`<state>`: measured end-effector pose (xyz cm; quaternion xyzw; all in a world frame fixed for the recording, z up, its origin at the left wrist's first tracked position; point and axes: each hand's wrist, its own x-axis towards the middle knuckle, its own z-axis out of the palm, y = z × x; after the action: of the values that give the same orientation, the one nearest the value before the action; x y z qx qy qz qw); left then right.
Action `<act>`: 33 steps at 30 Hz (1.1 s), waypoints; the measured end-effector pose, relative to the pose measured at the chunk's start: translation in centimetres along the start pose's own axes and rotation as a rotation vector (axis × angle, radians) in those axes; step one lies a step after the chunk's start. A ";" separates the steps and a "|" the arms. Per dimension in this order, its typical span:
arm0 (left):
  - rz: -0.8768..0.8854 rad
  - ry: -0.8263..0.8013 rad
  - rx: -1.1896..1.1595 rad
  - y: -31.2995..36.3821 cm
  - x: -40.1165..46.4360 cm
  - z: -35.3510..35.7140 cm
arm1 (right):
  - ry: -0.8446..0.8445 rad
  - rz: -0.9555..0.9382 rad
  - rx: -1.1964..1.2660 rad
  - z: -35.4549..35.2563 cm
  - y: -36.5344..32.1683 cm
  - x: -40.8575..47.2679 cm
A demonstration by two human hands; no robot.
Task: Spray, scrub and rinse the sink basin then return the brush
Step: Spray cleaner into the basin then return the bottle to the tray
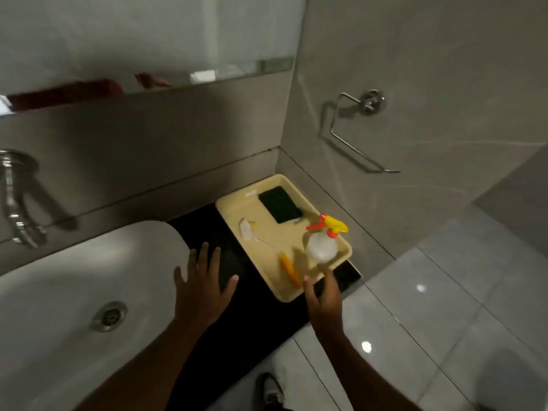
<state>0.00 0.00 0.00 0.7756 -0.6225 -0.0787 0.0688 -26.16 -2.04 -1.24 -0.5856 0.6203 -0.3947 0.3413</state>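
Sink [74, 277] left, tray [268, 232] right, both on the surface [255, 298].
In the tray: sponge [280, 204] behind, bottle [321, 246] right, brush [289, 268] in front.

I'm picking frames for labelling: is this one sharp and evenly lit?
Head view: motion blur softens the right hand and spray bottle; wide-angle bending curves the sink rim; bright glare spots on the floor tiles; the light is dim and uneven.
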 end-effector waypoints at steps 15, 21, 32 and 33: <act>-0.129 -0.086 0.153 0.4 1.5 4.8 | 0.099 0.174 0.257 -2.5 4.3 17.5; -0.188 -0.087 0.150 0.2 2.1 5.5 | -0.064 0.020 0.145 -1.7 4.9 19.2; -0.203 -0.092 0.131 -0.3 2.7 6.7 | -0.419 -0.036 0.211 1.8 4.5 22.2; -0.200 -0.094 0.133 -0.3 2.8 6.7 | -0.424 0.001 0.240 1.9 4.2 22.5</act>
<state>-0.50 -2.71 -6.74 0.8322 -0.5483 -0.0798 -0.0203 -28.19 -24.57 -5.01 -0.6105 0.4838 -0.3337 0.5309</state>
